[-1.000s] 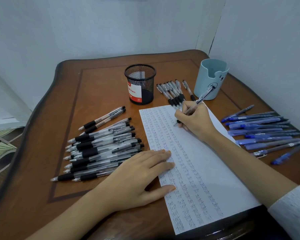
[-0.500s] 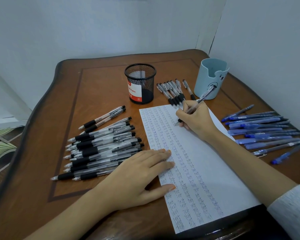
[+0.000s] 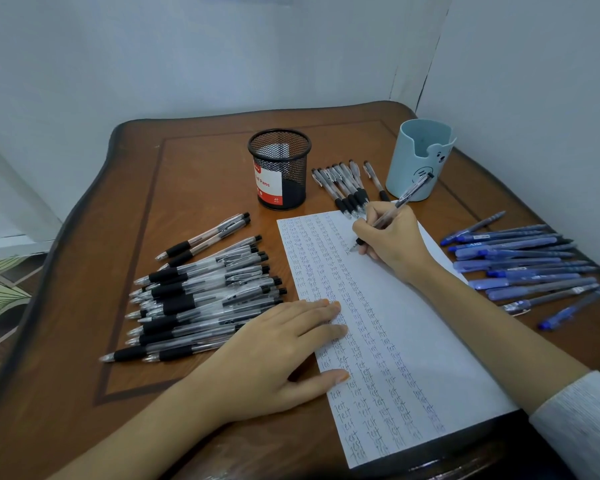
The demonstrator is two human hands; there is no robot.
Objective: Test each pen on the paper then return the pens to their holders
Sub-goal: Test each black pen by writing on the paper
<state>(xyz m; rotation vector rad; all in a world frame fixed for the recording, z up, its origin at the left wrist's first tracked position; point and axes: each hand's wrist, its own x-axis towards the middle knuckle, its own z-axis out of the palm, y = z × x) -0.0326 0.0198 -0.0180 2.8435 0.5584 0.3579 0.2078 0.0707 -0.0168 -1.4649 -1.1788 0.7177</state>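
Fingers of the right hand point(image 3: 394, 242) pinch a clear black-grip pen point(image 3: 407, 195), tip on the paper point(image 3: 413, 334) below them. Fingers of the left hand point(image 3: 274, 355), straight and together, press the paper's edge.

Left hand point(image 3: 274, 344) lies flat, fingers straight; right hand point(image 3: 394, 242) pinches a pen point(image 3: 407, 195).

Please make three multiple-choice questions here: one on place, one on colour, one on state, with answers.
1. The black mesh holder stands A) left of the pale blue holder B) right of it C) inside it.
2. The pens right of the paper are A) red B) blue C) green.
3. The right hand A) lies flat B) grips a pen C) points upward.
1 A: it stands further left. 2 B: their barrels are blue. 3 B: its fingers curl round the pen.
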